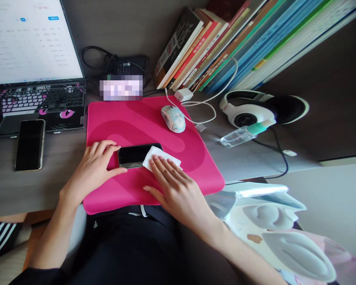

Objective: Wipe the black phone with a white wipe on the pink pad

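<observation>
A black smartphone [132, 156] lies flat, screen up, on a pink desk mat [106, 194]. My left hand [96, 168] steadies the phone's left end, thumb and index finger at its corners. On the phone's right end rests a folded white tissue [150, 155], covering part of the screen. My right hand [173, 184] presses the tissue down with its fingers stretched out flat and the thumb apart. Behind the phone, a patterned mouse [173, 118] sits on the mat.
A laptop [41, 105] stands at the left, with a second phone [30, 145] against its front edge. Leaning books [192, 51], a white charger [184, 95] with its cable, headphones [243, 114] and a clear spray bottle [240, 136] occupy the back and right. White packaging [296, 245] lies beside the desk.
</observation>
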Available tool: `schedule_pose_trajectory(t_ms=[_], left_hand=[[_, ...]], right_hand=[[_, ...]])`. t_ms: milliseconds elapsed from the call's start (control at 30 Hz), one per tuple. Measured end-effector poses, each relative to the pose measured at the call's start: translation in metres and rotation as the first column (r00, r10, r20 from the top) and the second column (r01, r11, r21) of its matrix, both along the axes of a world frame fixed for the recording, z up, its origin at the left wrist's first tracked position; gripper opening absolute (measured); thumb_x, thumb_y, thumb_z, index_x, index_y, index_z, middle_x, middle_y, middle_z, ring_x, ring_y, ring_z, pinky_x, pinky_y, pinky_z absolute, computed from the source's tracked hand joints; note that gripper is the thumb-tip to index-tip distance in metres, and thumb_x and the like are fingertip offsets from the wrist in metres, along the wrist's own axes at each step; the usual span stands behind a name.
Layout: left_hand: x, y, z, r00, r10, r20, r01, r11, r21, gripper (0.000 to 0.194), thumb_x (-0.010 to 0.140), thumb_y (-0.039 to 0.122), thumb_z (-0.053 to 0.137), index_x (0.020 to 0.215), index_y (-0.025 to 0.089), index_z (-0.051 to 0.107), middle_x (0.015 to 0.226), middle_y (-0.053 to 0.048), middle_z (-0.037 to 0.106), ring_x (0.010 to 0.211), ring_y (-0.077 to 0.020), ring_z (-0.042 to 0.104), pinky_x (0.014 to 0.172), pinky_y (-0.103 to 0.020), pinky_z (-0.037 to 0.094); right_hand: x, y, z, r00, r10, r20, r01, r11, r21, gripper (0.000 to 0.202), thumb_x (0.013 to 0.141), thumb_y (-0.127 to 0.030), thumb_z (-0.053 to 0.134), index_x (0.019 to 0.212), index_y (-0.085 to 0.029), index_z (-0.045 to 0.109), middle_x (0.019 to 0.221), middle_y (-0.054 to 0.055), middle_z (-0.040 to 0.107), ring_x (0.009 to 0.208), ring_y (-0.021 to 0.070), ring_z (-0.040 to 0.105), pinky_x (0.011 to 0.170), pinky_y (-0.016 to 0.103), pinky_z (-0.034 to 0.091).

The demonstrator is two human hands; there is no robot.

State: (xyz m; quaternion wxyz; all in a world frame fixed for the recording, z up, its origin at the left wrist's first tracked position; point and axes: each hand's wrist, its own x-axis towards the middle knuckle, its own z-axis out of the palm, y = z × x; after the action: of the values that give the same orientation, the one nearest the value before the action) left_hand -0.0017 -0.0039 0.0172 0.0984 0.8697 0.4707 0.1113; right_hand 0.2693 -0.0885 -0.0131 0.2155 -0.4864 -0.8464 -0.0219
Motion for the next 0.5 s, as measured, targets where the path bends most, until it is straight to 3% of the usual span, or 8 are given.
schedule_pose_trajectory(t_ms=[267,400,500], left_hand=[[-0.002,0.002,-0.005,1.0,0.0,-0.016,0.0,1.0,0.019,0.063,0.097,0.057,0.074,0.148,0.025,0.052,0.156,-0.012,0.055,0.138,-0.0353,0.055,0.118,-0.054,0.042],[-0.003,0.002,-0.004,1.0,-0.003,-0.016,0.003,1.0,-0.002,0.054,0.1,0.044,0.072,0.147,0.027,0.052,0.154,-0.011,0.055,0.14,-0.0347,0.053,0.117,-0.054,0.042],[-0.001,0.002,-0.002,1.0,-0.013,-0.022,0.013,1.0,-0.017,0.05,0.098,0.034,0.071,0.144,0.025,0.053,0.152,-0.012,0.056,0.137,-0.0345,0.054,0.117,-0.055,0.043]], right_hand=[[-0.027,0.017,0.004,0.99,0.137,-0.042,-0.14,0.987,-0.079,0.069,0.111,-0.05,0.054,0.158,0.0,0.052,0.163,0.024,0.052,0.154,0.0354,0.05,0.129,0.053,0.046],[-0.042,0.034,0.005,0.967,0.227,-0.114,-0.24,0.963,-0.123,0.066,0.111,-0.053,0.053,0.158,-0.006,0.055,0.163,0.019,0.054,0.157,0.0293,0.047,0.133,0.049,0.04],[-0.047,0.042,0.006,0.947,0.289,-0.139,-0.306,0.944,-0.123,0.066,0.111,-0.053,0.052,0.155,-0.005,0.058,0.161,0.019,0.057,0.156,0.0299,0.048,0.132,0.049,0.04]])
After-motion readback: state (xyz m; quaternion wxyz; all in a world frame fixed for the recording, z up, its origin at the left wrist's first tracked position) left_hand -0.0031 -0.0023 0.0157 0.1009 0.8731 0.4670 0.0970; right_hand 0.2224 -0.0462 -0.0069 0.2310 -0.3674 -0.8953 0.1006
